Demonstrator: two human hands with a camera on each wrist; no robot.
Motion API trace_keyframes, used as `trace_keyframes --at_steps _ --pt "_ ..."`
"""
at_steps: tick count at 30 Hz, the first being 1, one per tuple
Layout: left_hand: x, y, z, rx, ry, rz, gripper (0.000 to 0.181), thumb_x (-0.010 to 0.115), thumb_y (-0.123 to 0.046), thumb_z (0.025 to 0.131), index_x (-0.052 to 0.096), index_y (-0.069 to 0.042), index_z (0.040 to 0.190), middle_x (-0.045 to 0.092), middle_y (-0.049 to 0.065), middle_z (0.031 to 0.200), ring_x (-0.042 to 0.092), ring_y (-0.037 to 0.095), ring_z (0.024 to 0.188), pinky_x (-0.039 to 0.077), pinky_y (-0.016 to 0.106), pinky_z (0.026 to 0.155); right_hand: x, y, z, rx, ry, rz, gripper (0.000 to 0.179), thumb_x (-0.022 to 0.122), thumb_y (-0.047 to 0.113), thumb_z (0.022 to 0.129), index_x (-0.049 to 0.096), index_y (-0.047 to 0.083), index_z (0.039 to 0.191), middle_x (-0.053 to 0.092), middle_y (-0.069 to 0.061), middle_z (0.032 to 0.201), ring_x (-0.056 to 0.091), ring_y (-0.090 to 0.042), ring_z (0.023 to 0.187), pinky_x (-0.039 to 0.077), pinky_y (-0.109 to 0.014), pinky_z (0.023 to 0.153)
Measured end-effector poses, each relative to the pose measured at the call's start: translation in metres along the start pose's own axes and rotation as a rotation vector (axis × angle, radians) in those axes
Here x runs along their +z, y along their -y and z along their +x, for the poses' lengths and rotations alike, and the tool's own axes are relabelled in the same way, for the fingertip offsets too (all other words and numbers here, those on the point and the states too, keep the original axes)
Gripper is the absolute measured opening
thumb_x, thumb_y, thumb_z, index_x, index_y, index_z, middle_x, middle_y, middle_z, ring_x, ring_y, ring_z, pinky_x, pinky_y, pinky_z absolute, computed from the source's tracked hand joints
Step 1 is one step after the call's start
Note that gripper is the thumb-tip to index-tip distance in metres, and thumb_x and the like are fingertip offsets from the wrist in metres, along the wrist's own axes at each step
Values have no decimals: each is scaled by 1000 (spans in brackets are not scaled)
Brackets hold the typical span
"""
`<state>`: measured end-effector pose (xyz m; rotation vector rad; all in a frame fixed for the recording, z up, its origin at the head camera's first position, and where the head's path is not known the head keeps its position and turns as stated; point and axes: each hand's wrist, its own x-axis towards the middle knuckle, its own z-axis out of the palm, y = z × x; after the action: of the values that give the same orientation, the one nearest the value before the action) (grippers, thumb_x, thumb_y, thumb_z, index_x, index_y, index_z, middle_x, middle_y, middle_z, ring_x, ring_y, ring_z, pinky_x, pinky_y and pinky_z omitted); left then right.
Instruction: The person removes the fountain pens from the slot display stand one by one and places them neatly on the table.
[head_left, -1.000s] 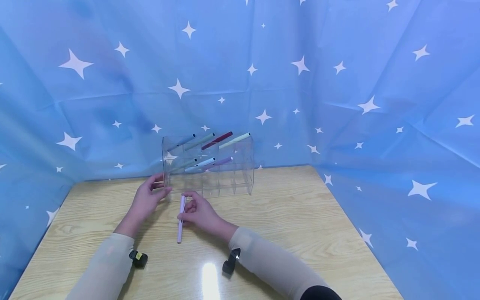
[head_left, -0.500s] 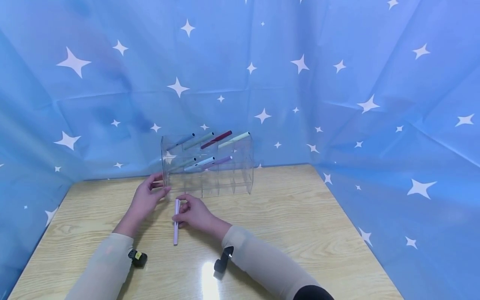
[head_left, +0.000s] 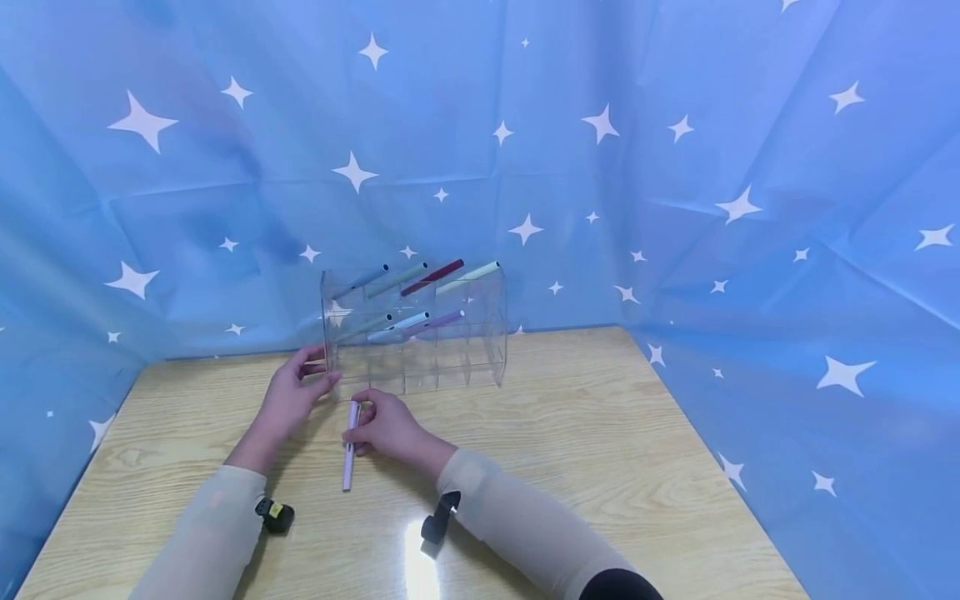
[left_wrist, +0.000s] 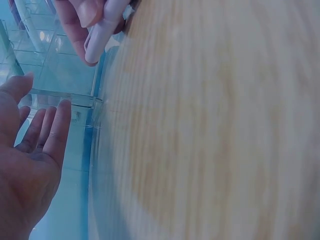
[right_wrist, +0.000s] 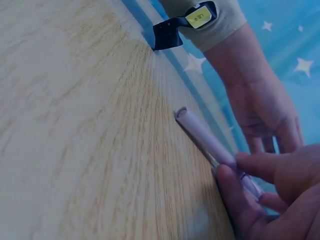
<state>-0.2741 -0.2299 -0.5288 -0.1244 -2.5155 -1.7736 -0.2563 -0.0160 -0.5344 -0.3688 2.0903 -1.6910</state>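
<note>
In the head view, my right hand (head_left: 393,429) pinches a pale lilac pen (head_left: 348,467) between thumb and fingers, low over the table before the rack. The pen (right_wrist: 205,137) slants in the right wrist view, one end towards me. A clear acrylic pen rack (head_left: 487,350) stands at the back of the table. My left hand (head_left: 291,396) rests against its left side, thumb near the front corner. In the left wrist view those fingers (left_wrist: 57,132) are fairly straight along the clear panel. Several pens lie slanted in the rack, among them a dark red pen (head_left: 432,277) and a purple pen (head_left: 442,321).
The wooden table (head_left: 600,433) extends right and forward of the rack. A blue star-patterned cloth (head_left: 675,167) hangs behind it and along the sides. Wrist cameras sit on both sleeves, such as the black one (head_left: 276,517) on the left.
My right hand has moved a little to the left with the lilac pen, which stands slightly more leftward and nearer me. My left hand and the rack have stayed in place.
</note>
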Motion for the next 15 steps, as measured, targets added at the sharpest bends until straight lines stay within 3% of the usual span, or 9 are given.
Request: trace_keyframes --at_steps 15 --pt "-1 0 2 4 -2 -17 65 74 -18 109 44 -2 165 51 26 160 52 46 144 60 15 90 3 8 -6 5 -24 -55 66 84 -12 90 57 -10 150 69 -6 88 74 -21 66 70 -32 66"
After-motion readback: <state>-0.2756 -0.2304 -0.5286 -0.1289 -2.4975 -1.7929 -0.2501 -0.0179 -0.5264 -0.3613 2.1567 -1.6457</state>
